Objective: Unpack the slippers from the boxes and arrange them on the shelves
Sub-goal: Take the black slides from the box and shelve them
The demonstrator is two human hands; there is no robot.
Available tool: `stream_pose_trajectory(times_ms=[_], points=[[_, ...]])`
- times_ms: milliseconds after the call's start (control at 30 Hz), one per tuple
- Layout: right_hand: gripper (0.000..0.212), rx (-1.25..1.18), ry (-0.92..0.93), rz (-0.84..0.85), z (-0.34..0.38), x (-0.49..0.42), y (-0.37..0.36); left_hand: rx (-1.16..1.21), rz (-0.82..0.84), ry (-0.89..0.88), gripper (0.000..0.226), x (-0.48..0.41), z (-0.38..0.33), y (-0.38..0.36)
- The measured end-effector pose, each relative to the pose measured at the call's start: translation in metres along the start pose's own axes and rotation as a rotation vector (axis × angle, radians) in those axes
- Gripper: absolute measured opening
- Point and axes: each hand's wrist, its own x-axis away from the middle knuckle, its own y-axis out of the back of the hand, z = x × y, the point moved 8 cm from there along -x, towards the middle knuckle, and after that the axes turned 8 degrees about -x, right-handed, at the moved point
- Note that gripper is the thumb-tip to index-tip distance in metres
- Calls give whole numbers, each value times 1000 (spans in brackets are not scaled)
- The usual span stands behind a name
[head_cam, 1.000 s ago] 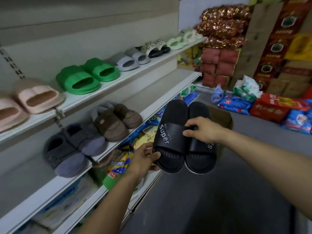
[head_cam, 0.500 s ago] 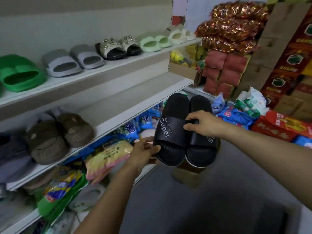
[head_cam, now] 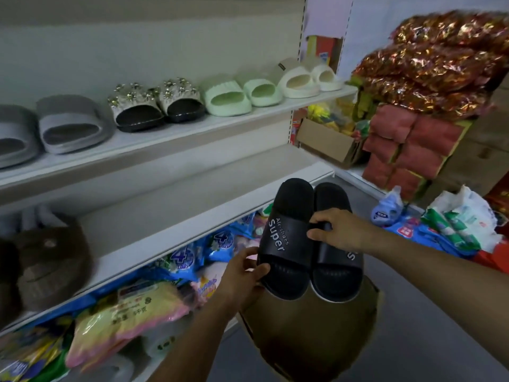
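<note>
Holding the black slippers (head_cam: 308, 238) side by side just off the middle shelf (head_cam: 203, 197), you are pinching one heel with your left hand (head_cam: 243, 277) and gripping a strap with your right hand (head_cam: 343, 230); try keeping them level and paired.

The left edge crops a grey slipper (head_cam: 13, 125); brown slippers (head_cam: 52, 266) blur.

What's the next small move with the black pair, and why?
Probably set the black slippers down on the bare part of the middle shelf, right of the brown slippers. The left hand and the right hand both grip the pair, held just in front of that shelf.
</note>
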Motion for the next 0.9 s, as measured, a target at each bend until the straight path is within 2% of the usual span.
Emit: stream_pose_trajectory(times_ms=[267, 500, 667, 900], points=[[22, 56, 29, 93, -57, -129, 59, 86, -104, 28, 37, -122, -30, -39], [12, 163, 146, 209, -82, -244, 74, 130, -282, 59, 33, -209, -46, -52], [42, 171, 182, 240, -104, -316, 87, 175, -428, 127, 41, -262, -53, -71], [46, 313, 312, 221, -145, -364, 85, 118, -569, 172, 41, -308, -50, -93]])
